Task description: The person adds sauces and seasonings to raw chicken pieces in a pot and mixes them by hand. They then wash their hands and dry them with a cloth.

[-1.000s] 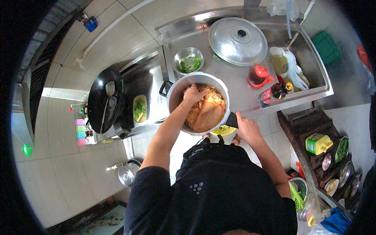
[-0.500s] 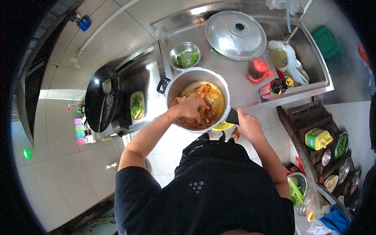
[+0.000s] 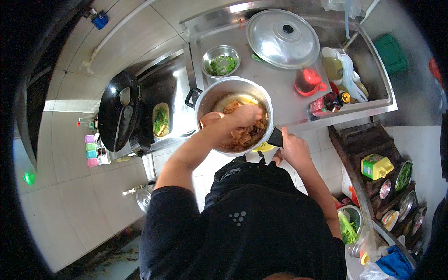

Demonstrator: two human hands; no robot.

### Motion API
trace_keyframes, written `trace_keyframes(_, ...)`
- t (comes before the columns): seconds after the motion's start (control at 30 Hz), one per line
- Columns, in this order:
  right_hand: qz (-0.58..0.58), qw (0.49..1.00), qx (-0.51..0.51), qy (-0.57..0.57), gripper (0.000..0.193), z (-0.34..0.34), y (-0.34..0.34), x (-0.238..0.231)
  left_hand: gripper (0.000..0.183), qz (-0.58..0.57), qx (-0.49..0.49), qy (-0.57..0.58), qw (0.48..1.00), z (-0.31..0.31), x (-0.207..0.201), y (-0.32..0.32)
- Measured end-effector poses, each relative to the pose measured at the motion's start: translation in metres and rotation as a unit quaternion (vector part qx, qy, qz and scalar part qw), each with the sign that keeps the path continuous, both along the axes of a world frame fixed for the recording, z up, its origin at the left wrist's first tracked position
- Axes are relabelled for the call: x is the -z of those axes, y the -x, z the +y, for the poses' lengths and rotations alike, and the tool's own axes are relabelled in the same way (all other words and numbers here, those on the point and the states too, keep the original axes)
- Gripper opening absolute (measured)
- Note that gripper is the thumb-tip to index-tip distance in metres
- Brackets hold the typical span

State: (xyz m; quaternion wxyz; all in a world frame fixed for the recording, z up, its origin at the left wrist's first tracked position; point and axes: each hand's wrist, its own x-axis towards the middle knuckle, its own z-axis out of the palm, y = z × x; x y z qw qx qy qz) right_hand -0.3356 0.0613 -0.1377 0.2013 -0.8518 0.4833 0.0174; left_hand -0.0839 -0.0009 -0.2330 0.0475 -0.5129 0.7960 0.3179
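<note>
A deep silver pot stands at the front edge of the steel counter, holding brown, sauce-coated pieces that look like meat. My left hand is down inside the pot among these pieces. Motion blur smears its fingers, so its grip does not show. Outside the pot, my right hand is closed around the black long handle at the pot's lower right. Behind the pot sits a small steel bowl with chopped greens in it.
A large domed lid, red-lidded container and dark sauce bottle stand right of the pot. Beyond them is a sink with dishes. On the left are a black wok and a dish of greens.
My left hand has moved right and slightly farther back inside the pot, shifting the brown pieces. My right hand keeps hold of the handle.
</note>
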Motion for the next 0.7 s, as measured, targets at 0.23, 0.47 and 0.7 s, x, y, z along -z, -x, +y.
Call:
trace_keyframes(0.23,-0.005,1.0,-0.009,-0.02,0.023,-0.001,-0.003,-0.006,0.064,-0.181,0.02,0.065,0.981,0.068,-0.048,-0.06)
trace_keyframes(0.47,0.028,0.999,-0.036,-0.015,0.032,-0.009,-0.002,-0.009,0.035,-0.199,-0.074,0.096,0.972,0.004,-0.018,-0.014)
trace_keyframes(0.7,0.013,0.999,-0.034,-0.012,0.036,-0.018,0.004,-0.008,0.046,-0.285,-0.008,0.245,0.927,0.014,-0.057,-0.049)
